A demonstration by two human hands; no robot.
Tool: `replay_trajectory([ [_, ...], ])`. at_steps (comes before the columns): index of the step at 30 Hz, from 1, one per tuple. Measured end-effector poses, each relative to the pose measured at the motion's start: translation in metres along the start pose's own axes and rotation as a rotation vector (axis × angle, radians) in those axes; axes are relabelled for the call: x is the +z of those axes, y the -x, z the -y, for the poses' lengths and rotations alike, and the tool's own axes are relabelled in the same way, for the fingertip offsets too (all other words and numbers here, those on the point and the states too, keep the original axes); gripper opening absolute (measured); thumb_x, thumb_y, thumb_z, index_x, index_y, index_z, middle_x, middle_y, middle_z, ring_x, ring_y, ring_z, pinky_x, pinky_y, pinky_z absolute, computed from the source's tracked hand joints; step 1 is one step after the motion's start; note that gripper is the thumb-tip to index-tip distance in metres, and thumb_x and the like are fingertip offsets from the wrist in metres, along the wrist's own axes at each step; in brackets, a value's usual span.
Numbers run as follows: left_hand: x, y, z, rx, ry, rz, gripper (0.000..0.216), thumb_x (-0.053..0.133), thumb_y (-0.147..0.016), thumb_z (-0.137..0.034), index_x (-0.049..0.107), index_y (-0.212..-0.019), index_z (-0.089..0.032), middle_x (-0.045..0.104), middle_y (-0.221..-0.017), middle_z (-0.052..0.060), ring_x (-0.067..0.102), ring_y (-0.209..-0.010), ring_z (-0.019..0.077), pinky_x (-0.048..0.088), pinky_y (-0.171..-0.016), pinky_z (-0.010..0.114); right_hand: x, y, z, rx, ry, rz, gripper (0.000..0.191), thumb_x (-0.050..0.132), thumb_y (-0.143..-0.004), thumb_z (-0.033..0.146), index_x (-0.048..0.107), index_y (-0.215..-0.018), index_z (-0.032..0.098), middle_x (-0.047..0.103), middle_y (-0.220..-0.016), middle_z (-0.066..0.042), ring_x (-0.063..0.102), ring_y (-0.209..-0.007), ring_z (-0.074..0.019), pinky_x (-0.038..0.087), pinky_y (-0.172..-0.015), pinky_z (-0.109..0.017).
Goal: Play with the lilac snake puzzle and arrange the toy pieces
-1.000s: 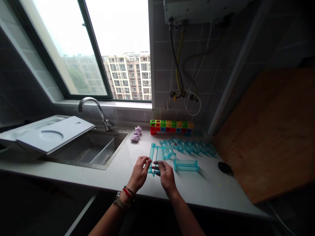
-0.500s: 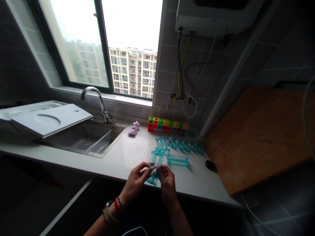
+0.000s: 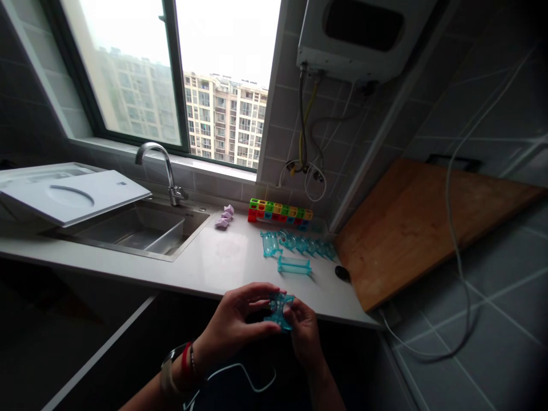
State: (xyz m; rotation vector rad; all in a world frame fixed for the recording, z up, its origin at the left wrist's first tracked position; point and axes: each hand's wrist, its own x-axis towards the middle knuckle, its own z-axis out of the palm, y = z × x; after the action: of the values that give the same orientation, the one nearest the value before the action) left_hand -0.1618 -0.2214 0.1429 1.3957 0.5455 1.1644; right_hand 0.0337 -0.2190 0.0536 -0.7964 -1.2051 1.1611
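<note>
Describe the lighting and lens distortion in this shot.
Head view: the window is blown out white, backlighting the room; the left hand, right hand and the clear blue piece they hold sit in dim shade; the wide lens slants the window frame; lower left is nearly black.

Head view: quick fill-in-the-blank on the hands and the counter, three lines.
1. The left hand and right hand grip one clear blue piece; the red band is on the ____ wrist.
2. The tap curves over the ____.
3. The multicoloured block row stands against the tiled ____.
Missing: left; sink; wall.
</note>
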Motion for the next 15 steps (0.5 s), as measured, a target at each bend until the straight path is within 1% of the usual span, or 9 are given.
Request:
replay_trajectory([
  [3,0.018,0.013,-0.008,0.102,-0.127,-0.009,0.055,0.091,-0.07,-0.016,0.073,-0.121,-0.019,0.076,-0.119,0.012,0.07,-0.117,0.0331,0.057,-0.105,0.047,-0.003,0.014,0.011,-0.028,-0.036,-0.07,0.024,0.074,-0.09,0.045,0.073,-0.09,0.021,0.064,-0.09,-0.004,0.059,-0.083,-0.0198,0.049,-0.074,-0.03],
  [5,0.025,0.019,-0.012,0.125,-0.19,-0.018,0.055,0.093,-0.068,-0.018,0.074,-0.12,-0.019,0.076,-0.117,0.013,0.071,-0.114,0.0346,0.059,-0.101,0.048,-0.004,0.024,0.019,-0.04,-0.038,-0.09,0.022,0.075,-0.089,0.044,0.073,-0.088,0.021,0.065,-0.092,-0.004,0.061,-0.086,-0.0205,0.05,-0.075,-0.031],
  [7,0.029,0.021,-0.014,0.122,-0.175,-0.025,0.055,0.094,-0.066,-0.021,0.075,-0.117,-0.018,0.076,-0.115,0.014,0.07,-0.113,0.0366,0.06,-0.099,0.05,-0.006,0.033,0.026,-0.039,-0.018,-0.123,0.022,0.076,-0.089,0.044,0.074,-0.088,0.022,0.066,-0.092,-0.004,0.063,-0.085,-0.0206,0.052,-0.075,-0.031],
  [8,0.031,0.022,-0.015,0.114,-0.129,-0.034,0.054,0.094,-0.066,-0.023,0.075,-0.116,-0.018,0.076,-0.115,0.014,0.07,-0.113,0.0375,0.06,-0.099,0.052,-0.008,0.038,0.03,-0.035,-0.016,-0.142,0.024,0.076,-0.088,0.047,0.075,-0.094,0.024,0.068,-0.095,-0.005,0.065,-0.088,-0.0217,0.053,-0.077,-0.032],
  [9,0.032,0.021,-0.015,0.103,-0.062,-0.048,0.053,0.095,-0.066,-0.026,0.074,-0.115,-0.018,0.075,-0.115,0.014,0.069,-0.114,0.0382,0.06,-0.097,0.052,-0.01,0.043,0.033,-0.03,-0.025,-0.155,0.031,0.078,-0.086,0.051,0.076,-0.102,0.025,0.07,-0.1,-0.006,0.067,-0.093,-0.0241,0.055,-0.08,-0.034],
  [10,0.034,0.021,-0.014,0.086,0.01,-0.071,0.052,0.094,-0.066,-0.029,0.073,-0.113,-0.018,0.074,-0.115,0.014,0.069,-0.113,0.0384,0.061,-0.095,0.052,-0.012,0.049,0.036,-0.023,-0.043,-0.159,0.044,0.08,-0.082,0.057,0.074,-0.113,0.027,0.071,-0.108,-0.009,0.068,-0.1,-0.0277,0.056,-0.085,-0.038],
  [13,0.04,0.023,-0.003,0.014,0.176,-0.188,0.05,0.094,-0.067,-0.035,0.07,-0.108,-0.02,0.073,-0.113,0.012,0.071,-0.105,0.0332,0.062,-0.086,0.044,-0.02,0.072,0.044,0.019,-0.064,-0.128,0.093,0.088,-0.06,0.071,0.062,-0.138,0.029,0.068,-0.13,-0.015,0.065,-0.122,-0.0393,0.056,-0.098,-0.051],
  [14,0.043,0.025,0.003,-0.014,0.205,-0.223,0.049,0.093,-0.069,-0.036,0.069,-0.109,-0.021,0.072,-0.113,0.011,0.071,-0.102,0.0304,0.062,-0.085,0.041,-0.022,0.082,0.044,0.05,-0.037,-0.118,0.1,0.09,-0.054,0.071,0.061,-0.14,0.029,0.068,-0.131,-0.016,0.065,-0.121,-0.0408,0.055,-0.099,-0.053],
  [15,0.045,0.028,0.01,-0.041,0.222,-0.242,0.048,0.091,-0.071,-0.035,0.068,-0.111,-0.021,0.071,-0.113,0.01,0.071,-0.1,0.0279,0.061,-0.085,0.039,-0.025,0.092,0.043,0.091,0.006,-0.123,0.1,0.092,-0.052,0.069,0.062,-0.138,0.028,0.069,-0.129,-0.016,0.068,-0.118,-0.0408,0.056,-0.099,-0.053],
])
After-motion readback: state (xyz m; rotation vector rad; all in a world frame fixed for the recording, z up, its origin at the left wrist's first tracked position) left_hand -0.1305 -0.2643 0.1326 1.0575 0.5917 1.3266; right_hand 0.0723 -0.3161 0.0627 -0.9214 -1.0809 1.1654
